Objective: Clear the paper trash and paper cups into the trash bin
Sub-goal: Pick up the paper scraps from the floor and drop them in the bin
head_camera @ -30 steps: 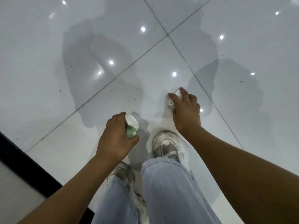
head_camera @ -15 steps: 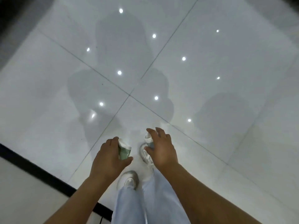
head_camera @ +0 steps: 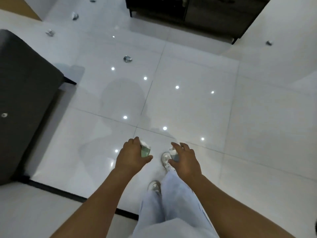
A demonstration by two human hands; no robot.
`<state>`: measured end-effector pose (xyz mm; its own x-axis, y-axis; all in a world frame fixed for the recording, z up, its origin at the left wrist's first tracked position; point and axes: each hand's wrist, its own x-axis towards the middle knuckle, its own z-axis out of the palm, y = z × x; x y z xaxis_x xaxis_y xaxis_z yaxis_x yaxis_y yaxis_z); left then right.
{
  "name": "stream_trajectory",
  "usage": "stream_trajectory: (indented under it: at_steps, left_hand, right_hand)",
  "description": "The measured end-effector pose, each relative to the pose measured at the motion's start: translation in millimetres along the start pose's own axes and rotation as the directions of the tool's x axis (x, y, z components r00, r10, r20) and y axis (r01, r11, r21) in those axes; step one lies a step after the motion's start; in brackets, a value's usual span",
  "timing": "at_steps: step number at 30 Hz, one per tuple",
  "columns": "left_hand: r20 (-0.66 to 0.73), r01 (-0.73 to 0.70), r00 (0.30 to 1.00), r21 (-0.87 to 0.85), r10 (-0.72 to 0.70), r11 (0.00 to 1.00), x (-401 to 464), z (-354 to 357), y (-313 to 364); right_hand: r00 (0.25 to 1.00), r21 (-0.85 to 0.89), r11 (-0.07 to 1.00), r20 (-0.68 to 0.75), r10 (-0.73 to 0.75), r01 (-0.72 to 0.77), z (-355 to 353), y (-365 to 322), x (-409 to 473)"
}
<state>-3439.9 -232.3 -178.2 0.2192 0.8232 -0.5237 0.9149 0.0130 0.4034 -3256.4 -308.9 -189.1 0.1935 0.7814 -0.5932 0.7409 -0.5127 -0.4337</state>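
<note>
A crushed green-and-white paper cup (head_camera: 145,150) sits in the person's left hand (head_camera: 132,156), fingers curled over its top and thumb hooked underneath, held out above the floor in front of their legs. Just beside it, the right hand (head_camera: 184,160) grips a second crumpled white paper cup (head_camera: 173,152), thumb on the near side and fingers spread loosely round the far side; only the cup's pale end pokes out between them. The two hands are near each other but apart.

Below them, light blue trouser legs (head_camera: 171,203) and two pale sneakers (head_camera: 166,158) stand on the glossy white tiled floor (head_camera: 188,103), which mirrors a scatter of ceiling spotlights.

More scrunched paper scraps lie about on the tiles farther off: one (head_camera: 127,59) out in the open middle, two (head_camera: 50,32) toward the far left near the dark grey upholstered sofa (head_camera: 25,93), another (head_camera: 75,15) beyond, and a small one (head_camera: 269,43) far right beside the leg of a dark low cabinet (head_camera: 197,16). A tiny pale scrap (head_camera: 4,115) rests on the sofa itself. A black strip (head_camera: 56,190) runs along the floor's near edge.
</note>
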Motion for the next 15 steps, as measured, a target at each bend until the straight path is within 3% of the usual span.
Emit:
stream_trajectory:
  at_steps: [8, 15]
  left_hand:
    - [0.088, -0.166, 0.984, 0.093, 0.158, 0.982, -61.4, 4.3, 89.2]
    - [0.207, -0.381, 0.916, 0.192, 0.342, 0.904, -88.2, 58.2, 217.3]
  right_hand:
    - [0.963, 0.209, 0.961, -0.157, 0.218, -0.183, -43.9, 67.1, -105.6]
    - [0.878, 0.414, 0.866, -0.254, 0.405, -0.28, -84.5, 162.2, -171.1]
